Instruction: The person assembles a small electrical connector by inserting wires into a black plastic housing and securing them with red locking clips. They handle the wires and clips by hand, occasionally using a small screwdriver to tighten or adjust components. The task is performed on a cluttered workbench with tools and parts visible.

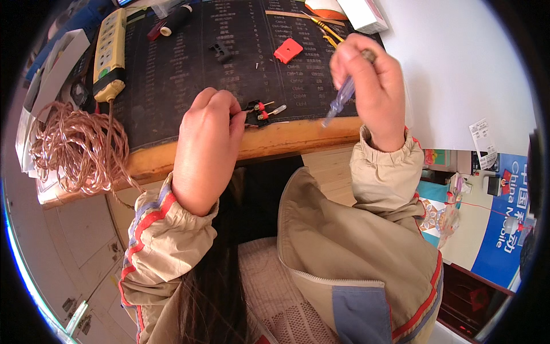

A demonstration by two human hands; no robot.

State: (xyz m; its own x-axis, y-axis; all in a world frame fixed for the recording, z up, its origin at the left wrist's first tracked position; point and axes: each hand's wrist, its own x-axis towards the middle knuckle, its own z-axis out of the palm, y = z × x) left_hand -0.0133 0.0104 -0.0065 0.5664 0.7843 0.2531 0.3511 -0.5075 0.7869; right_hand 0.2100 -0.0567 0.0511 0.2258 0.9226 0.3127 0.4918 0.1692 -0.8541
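My left hand (209, 137) is closed at the front edge of the black desk mat, its fingertips pinching a small black electrical part (253, 106) with red pieces and metal pins. A small clear bulb-like piece (279, 109) sticks out to its right. Above the mat's right side, my right hand (369, 80) is wrapped round a screwdriver (342, 98) with a translucent purple body, tilted down to the left and apart from the part. A red plastic cover (288, 50) and a black plastic piece (220, 52) lie farther back, with a small pale pin or screw (256, 66) between them.
A cream power strip (110, 51) lies at the left behind a tangled coil of brown cord (80, 146). A dark-handled tool (175, 22) lies at the back. Behind my right hand are a yellow tool (325, 27) and a white box (364, 14). The desk's wooden edge (303, 133) runs along the front.
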